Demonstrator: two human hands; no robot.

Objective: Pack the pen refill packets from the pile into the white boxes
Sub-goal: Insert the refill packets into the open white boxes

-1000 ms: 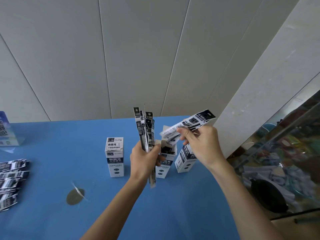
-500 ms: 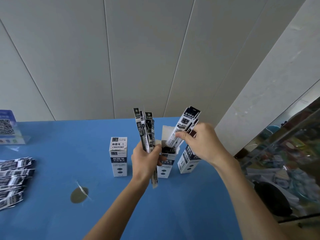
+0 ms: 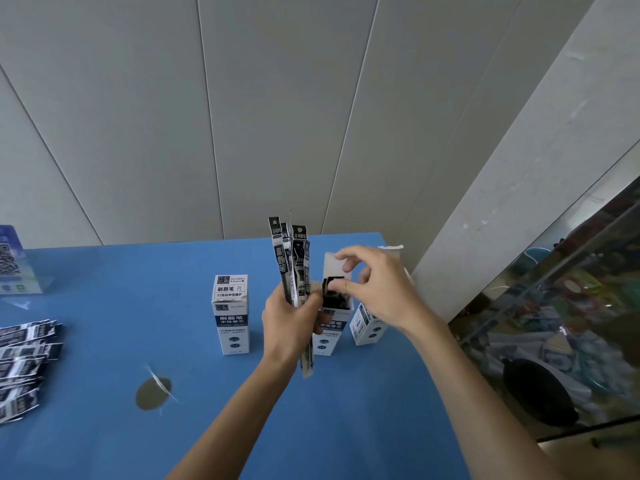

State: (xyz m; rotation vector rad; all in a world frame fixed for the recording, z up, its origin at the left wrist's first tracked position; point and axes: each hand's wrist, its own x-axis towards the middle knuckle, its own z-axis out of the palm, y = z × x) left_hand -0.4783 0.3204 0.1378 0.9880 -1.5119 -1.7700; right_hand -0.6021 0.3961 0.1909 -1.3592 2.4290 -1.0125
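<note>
The packet that the right hand [image 3: 377, 292] was tilting toward the open middle box [image 3: 333, 318] half a second ago is now down inside with the other dark packets; fingertips [image 3: 337, 289] pinch or press at the box mouth, can't tell if they've let go. Left hand [image 3: 289, 323] still clamps an upright bundle of refill packets [image 3: 291, 265] just left of that box, so more to feed in. Closed box [image 3: 230, 313] stands left, third box [image 3: 367, 325] behind the right hand, pile [image 3: 24, 362] at the blue table's [image 3: 104, 427] left edge.
</note>
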